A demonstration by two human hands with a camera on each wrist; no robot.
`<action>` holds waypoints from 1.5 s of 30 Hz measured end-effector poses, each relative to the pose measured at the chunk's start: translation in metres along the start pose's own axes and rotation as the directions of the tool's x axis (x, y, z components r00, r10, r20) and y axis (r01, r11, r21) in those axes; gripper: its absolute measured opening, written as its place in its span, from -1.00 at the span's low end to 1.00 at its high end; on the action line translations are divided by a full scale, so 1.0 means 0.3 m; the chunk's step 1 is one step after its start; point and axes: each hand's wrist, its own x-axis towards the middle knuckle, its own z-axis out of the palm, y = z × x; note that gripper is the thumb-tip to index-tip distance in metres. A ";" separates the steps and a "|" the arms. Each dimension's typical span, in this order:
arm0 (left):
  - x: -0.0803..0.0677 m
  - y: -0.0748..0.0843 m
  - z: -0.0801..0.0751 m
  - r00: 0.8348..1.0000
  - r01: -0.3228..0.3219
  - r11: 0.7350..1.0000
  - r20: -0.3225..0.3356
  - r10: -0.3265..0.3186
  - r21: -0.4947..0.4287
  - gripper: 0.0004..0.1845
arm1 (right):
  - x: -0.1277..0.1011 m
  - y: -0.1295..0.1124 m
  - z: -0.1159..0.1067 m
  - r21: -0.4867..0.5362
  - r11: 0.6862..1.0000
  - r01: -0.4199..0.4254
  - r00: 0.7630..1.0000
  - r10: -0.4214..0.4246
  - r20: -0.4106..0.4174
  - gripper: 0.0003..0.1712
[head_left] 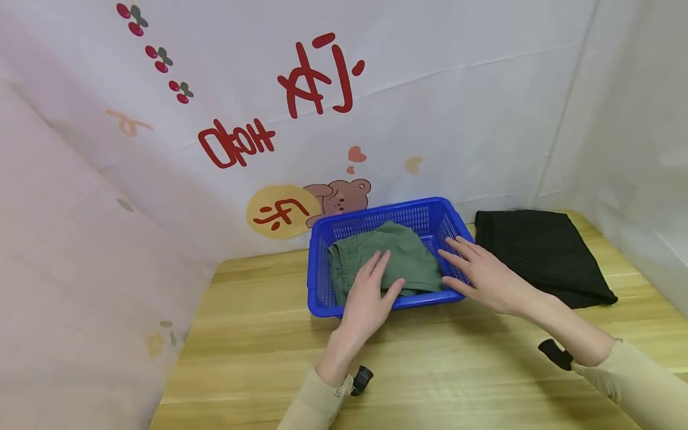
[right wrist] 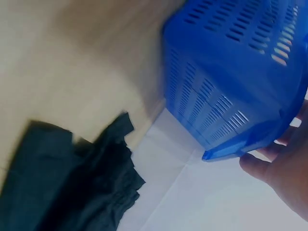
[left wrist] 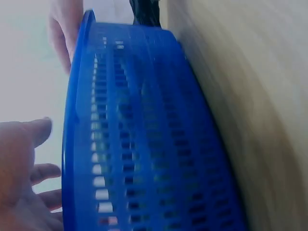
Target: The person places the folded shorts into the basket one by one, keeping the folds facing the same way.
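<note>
A blue plastic basket (head_left: 430, 297) with slotted walls stands on the table against the back wall. Inside it lies a folded green garment (head_left: 411, 257) with a gathered edge at its left. My left hand (head_left: 368, 298) is over the basket's near side, fingers extended above the green cloth; whether they touch it I cannot tell. The right hand (head_left: 486, 278) hovers at the basket's right near corner, its fingers spread and reaching over the rim. In the right wrist view its thumb (right wrist: 255, 166) is close to the rim. Neither hand grips anything.
To the right of the basket a folded black garment (head_left: 537, 257) lies on the wooden table (head_left: 258, 346). White sheeting (head_left: 473, 119) with red lettering and cartoon prints forms the back wall. More pale sheeting closes off both sides. Each wrist carries a black strap piece (head_left: 362, 380).
</note>
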 end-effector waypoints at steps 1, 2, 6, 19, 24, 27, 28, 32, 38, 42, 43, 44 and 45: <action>-0.011 0.007 0.015 1.000 -0.013 1.000 -0.020 0.013 -0.002 -0.31 | -0.013 -0.001 0.004 0.006 1.000 -0.004 1.000 0.004 -0.007 -0.31; -0.021 0.013 0.029 0.999 -0.032 0.999 -0.042 0.031 -0.003 -0.32 | -0.025 -0.002 0.008 0.013 1.000 -0.011 1.000 0.011 -0.014 -0.31; -0.050 0.039 0.078 0.987 -0.109 0.993 -0.112 0.112 0.034 -0.34 | -0.064 0.001 0.018 0.054 0.998 -0.027 0.998 0.030 -0.059 -0.30; -0.062 0.121 0.202 0.901 -0.322 0.930 -0.244 0.358 0.176 -0.40 | -0.207 0.083 0.031 0.066 0.997 -0.047 0.977 0.060 -0.204 -0.22; -0.065 0.159 0.246 0.884 -0.364 0.903 -0.223 0.412 0.228 -0.39 | -0.261 0.138 0.014 0.065 0.995 -0.081 0.973 0.093 -0.212 -0.22; -0.063 0.183 0.271 0.873 -0.385 0.881 -0.202 0.445 0.275 -0.39 | -0.294 0.175 0.001 0.071 0.990 -0.118 0.970 0.130 -0.204 -0.22; -0.061 0.191 0.278 0.870 -0.391 0.874 -0.193 0.453 0.290 -0.39 | -0.303 0.188 -0.004 0.073 0.989 -0.127 0.970 0.140 -0.199 -0.23; -0.050 0.224 0.305 0.860 -0.401 0.839 -0.164 0.483 0.368 -0.38 | -0.335 0.247 -0.027 0.077 0.985 -0.155 0.968 0.167 -0.188 -0.22; -0.043 0.272 0.346 0.834 -0.447 0.790 -0.124 0.538 0.421 -0.38 | -0.375 0.339 -0.047 0.095 0.973 -0.211 0.958 0.225 -0.177 -0.24; -0.043 0.307 0.367 0.800 -0.514 0.748 -0.081 0.595 0.419 -0.39 | -0.394 0.394 -0.049 0.121 0.956 -0.268 0.948 0.284 -0.144 -0.25; -0.043 0.315 0.372 0.793 -0.530 0.739 -0.064 0.605 0.415 -0.40 | -0.398 0.407 -0.049 0.123 0.951 -0.283 0.945 0.299 -0.135 -0.25; -0.043 0.324 0.376 0.790 -0.547 0.733 -0.042 0.612 0.405 -0.40 | -0.401 0.420 -0.049 0.122 0.947 -0.298 0.941 0.313 -0.127 -0.25; -0.041 0.332 0.381 0.786 -0.563 0.727 -0.018 0.618 0.393 -0.40 | -0.405 0.433 -0.049 0.120 0.943 -0.311 0.938 0.325 -0.119 -0.25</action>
